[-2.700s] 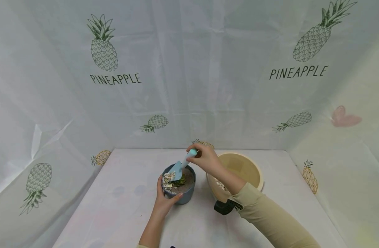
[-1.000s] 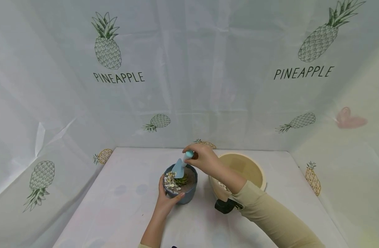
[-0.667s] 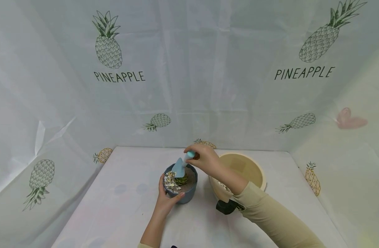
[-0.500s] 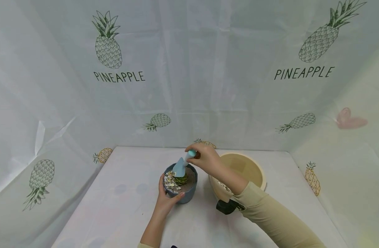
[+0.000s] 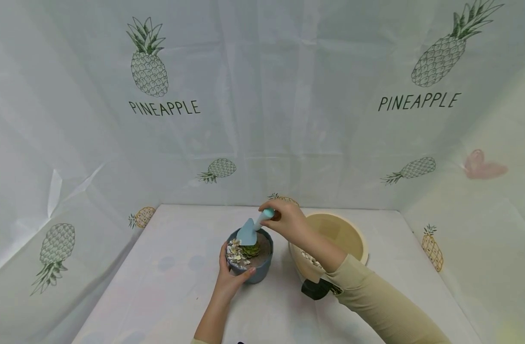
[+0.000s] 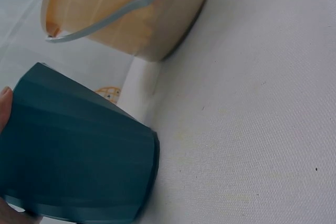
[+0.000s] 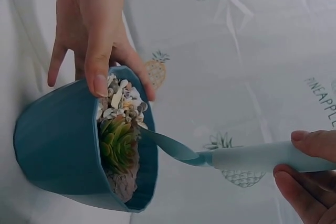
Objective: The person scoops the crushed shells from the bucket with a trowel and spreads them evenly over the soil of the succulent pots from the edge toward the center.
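A blue flower pot stands on the table with a green succulent in its soil. White and tan pebbles cover the soil on the side by my left hand. That hand holds the pot's near-left side, thumb at the rim and fingers around the wall. In my right hand is the handle of a small light-blue trowel, gripped between thumb and fingers. Its blade tilts down over the far-left part of the pot, the tip by the pebbles and beside the succulent in the right wrist view.
Just right of the pot stands a cream bucket with pebbles inside; the right forearm crosses over it. Its grey bail handle shows in the left wrist view. A pineapple-print sheet hangs behind the white table.
Earlier the blade lay lower over the left side, above a heap of pebbles; now it is drawn back toward the far rim, and the pebbles lie spread on the soil. The left hand keeps its hold.
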Demonstrator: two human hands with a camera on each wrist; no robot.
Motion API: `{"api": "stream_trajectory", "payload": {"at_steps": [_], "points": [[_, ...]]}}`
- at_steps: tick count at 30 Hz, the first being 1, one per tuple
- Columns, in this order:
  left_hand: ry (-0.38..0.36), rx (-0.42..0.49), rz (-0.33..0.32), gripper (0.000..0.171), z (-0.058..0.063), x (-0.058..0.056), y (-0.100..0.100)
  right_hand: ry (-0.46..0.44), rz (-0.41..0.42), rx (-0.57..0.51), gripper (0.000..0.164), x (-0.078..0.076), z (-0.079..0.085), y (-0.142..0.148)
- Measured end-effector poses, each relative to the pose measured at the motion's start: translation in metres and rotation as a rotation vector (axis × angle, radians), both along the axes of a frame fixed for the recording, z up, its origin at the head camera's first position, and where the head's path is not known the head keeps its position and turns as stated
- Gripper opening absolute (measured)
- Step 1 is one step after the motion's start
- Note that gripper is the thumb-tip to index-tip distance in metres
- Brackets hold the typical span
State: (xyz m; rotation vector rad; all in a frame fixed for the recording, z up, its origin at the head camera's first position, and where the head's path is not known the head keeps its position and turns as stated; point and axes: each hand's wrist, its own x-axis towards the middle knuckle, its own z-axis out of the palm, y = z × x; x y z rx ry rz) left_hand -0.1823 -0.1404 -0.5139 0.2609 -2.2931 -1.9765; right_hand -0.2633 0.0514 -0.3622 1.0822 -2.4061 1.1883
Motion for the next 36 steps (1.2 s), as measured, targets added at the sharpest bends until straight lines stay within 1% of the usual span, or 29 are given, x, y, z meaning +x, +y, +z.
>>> {"api": "stream_trajectory", "payload": {"at_steps": [4,9,13,17,20,22,25,27,29,31,33,36], "points": [[-0.004,-0.002,0.000,0.118,-0.001,0.001,-0.001,-0.016,0.004,-0.018,0.028,0.001,-0.001,0.001],[-0.003,-0.013,0.002,0.118,-0.001,0.000,0.000,0.005,-0.020,-0.021,0.027,0.002,-0.002,0.005],[0.022,-0.069,0.018,0.118,0.001,0.001,0.001,0.027,-0.043,-0.026,0.027,0.004,-0.002,0.010],[0.069,-0.178,0.053,0.115,0.006,0.003,0.003,0.023,-0.062,-0.074,0.027,0.009,-0.002,0.020],[0.085,-0.286,0.090,0.113,0.014,0.006,0.004,0.019,-0.070,-0.137,0.028,0.015,-0.001,0.030],[0.100,-0.361,0.112,0.112,0.021,0.007,0.007,0.033,-0.087,-0.179,0.029,0.020,-0.001,0.038],[0.150,-0.444,0.126,0.109,0.037,0.010,0.013,0.098,-0.111,-0.241,0.029,0.026,-0.004,0.051],[0.197,-0.490,0.125,0.106,0.049,0.014,0.020,0.128,-0.144,-0.260,0.029,0.031,-0.006,0.062],[0.233,-0.521,0.108,0.105,0.060,0.019,0.031,0.147,-0.167,-0.270,0.031,0.036,-0.007,0.073],[0.261,-0.529,0.071,0.104,0.070,0.023,0.043,0.160,-0.198,-0.275,0.033,0.041,-0.008,0.086],[0.270,-0.526,0.020,0.103,0.074,0.025,0.055,0.168,-0.221,-0.279,0.035,0.045,-0.009,0.099],[0.259,-0.503,-0.062,0.101,0.074,0.025,0.070,0.205,-0.251,-0.287,0.038,0.050,-0.012,0.119]]}}
